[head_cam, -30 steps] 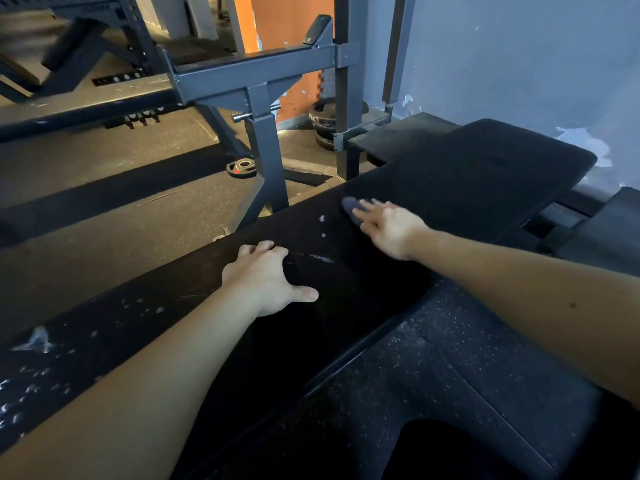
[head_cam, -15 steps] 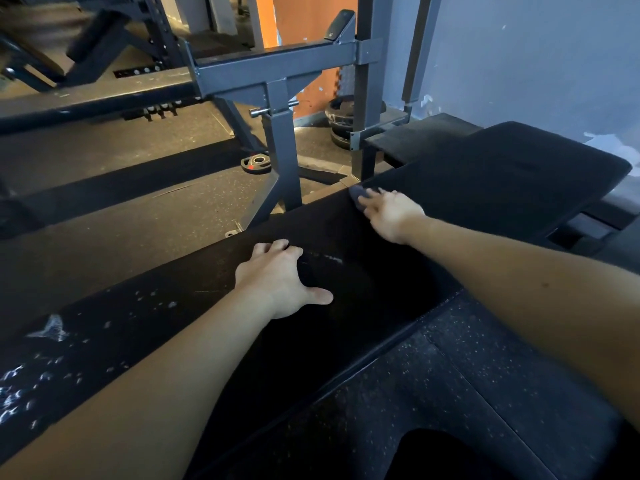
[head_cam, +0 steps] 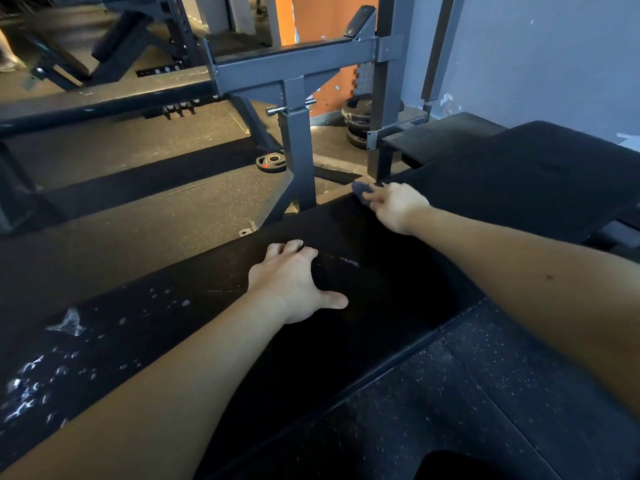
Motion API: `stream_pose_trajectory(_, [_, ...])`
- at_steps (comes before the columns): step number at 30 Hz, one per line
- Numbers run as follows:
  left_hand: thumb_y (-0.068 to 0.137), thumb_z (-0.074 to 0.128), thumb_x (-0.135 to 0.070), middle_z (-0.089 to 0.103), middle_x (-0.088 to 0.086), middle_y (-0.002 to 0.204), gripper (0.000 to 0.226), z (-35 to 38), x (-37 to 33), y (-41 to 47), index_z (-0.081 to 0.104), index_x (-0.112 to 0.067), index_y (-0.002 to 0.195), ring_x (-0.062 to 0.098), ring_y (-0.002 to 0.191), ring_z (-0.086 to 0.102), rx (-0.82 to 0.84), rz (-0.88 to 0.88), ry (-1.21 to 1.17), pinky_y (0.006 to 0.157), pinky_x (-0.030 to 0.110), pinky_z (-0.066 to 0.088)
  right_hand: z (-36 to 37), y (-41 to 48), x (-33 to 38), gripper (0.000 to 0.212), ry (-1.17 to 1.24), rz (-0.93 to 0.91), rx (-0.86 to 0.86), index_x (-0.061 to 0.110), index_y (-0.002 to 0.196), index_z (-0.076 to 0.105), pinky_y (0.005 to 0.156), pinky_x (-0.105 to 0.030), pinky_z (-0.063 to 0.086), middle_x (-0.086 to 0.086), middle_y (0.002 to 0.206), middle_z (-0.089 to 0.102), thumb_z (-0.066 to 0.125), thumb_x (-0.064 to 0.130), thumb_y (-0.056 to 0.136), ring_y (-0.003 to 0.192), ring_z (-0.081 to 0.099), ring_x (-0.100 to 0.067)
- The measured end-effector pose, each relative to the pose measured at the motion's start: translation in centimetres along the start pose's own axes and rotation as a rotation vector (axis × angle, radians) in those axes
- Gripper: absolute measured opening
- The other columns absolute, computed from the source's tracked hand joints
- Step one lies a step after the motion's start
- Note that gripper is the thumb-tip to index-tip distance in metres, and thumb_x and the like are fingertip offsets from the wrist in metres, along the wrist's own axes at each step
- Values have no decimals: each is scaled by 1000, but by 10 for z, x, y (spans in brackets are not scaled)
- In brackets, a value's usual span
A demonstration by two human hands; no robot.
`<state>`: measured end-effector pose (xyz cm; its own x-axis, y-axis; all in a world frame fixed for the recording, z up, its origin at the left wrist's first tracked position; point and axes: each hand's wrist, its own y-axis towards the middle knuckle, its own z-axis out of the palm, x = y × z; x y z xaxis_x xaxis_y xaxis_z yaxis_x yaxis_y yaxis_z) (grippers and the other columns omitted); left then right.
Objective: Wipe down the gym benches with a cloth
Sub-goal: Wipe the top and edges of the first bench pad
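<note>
1. Pressing the cloth [head_cam: 361,192] onto the bench [head_cam: 173,323] with the right hand [head_cam: 398,207], fingers laid out over it, not curled round. Only a dark tip of fabric showing past the fingertips.
2. Placed right at the bench's far long edge, close to the end where the narrow pad meets the wider pad [head_cam: 519,181], near the foot of the grey rack upright [head_cam: 299,161].
3. Bracing with the left hand [head_cam: 292,284], spread wide and flat mid-bench, thumb out toward the near edge, holding nothing.
4. Running lower left to upper right in the head view: the bench's long axis. Cloth toward the upper-right end of it, beyond the left hand. White flecks [head_cam: 69,322] at the opposite, lower-left end, well apart from the cloth.
5. Probably called for next: drawing the cloth back along that axis toward the flecked end. Better placed for it: the right hand, on the cloth. Likely in the path of a full-length stroke: the left hand, so probably needing to lift or shift.
6. Worth watching: the cloth sliding off that far edge, being so close to the brink.
</note>
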<state>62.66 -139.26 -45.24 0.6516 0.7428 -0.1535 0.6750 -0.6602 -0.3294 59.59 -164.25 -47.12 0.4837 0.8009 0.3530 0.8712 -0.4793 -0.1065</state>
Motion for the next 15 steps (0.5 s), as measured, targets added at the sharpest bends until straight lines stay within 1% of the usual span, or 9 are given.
stream_pose_trajectory(2, [74,71,-76,19,-8,167,101,0,0,-1,31,-35,157,25,153,14,-6,-2,-7,111,51,37,3,10,15,36,-21,46,-40,23,141,57,103,-36,42,-7,142,56,43,26,107,130,54,-28])
stream_pose_trajectory(3, [73,71,-76,19,-8,167,101,0,0,-1,31,-35,157,25,152,15,-8,-3,-8,110,51,37,7,11,27,35,-51,21,-33,22,139,59,102,-37,43,-7,139,57,44,24,107,128,54,-29])
stream_pose_trajectory(5, [73,71,-76,20,-8,166,102,1,0,-1,32,-34,157,25,152,16,-12,1,-7,109,50,38,20,11,55,37,-90,-68,-7,23,140,58,109,-41,43,-7,145,53,42,23,106,133,50,-29])
stream_pose_trajectory(6, [73,72,-76,20,-8,166,102,1,0,-2,32,-34,157,24,152,16,-15,2,-6,109,50,38,26,6,66,39,-112,-127,19,23,142,56,113,-43,40,-7,151,48,41,22,106,138,46,-29])
stream_pose_trajectory(8, [72,72,-76,20,-7,166,102,1,0,-2,32,-34,157,24,152,16,-18,1,-3,110,50,37,31,-5,75,42,-139,-247,94,21,149,49,121,-41,25,-5,163,33,39,21,108,150,29,-28])
stream_pose_trajectory(10, [72,71,-77,21,-8,166,103,1,0,-2,32,-35,157,24,152,16,-17,-3,-1,110,50,38,26,-12,64,44,-61,-301,142,23,152,46,125,-38,12,1,167,24,41,20,109,156,16,-22])
stream_pose_trajectory(12, [72,71,-77,20,-8,166,103,0,0,-1,31,-35,157,24,152,15,-12,-3,0,110,51,38,18,-10,43,42,24,-260,122,28,148,50,126,-38,10,4,166,26,46,19,107,156,16,-18])
stream_pose_trajectory(13, [72,71,-77,19,-8,167,103,0,0,0,31,-35,157,24,152,15,-9,-4,-2,110,51,37,13,-6,33,42,24,-210,102,29,147,52,125,-38,12,4,165,28,46,19,107,155,18,-19])
stream_pose_trajectory(15, [72,71,-77,19,-8,167,103,1,1,2,31,-35,157,25,153,14,-6,-1,-8,111,52,37,8,5,25,41,-6,-92,51,29,146,53,121,-38,24,0,162,36,45,20,107,151,31,-25])
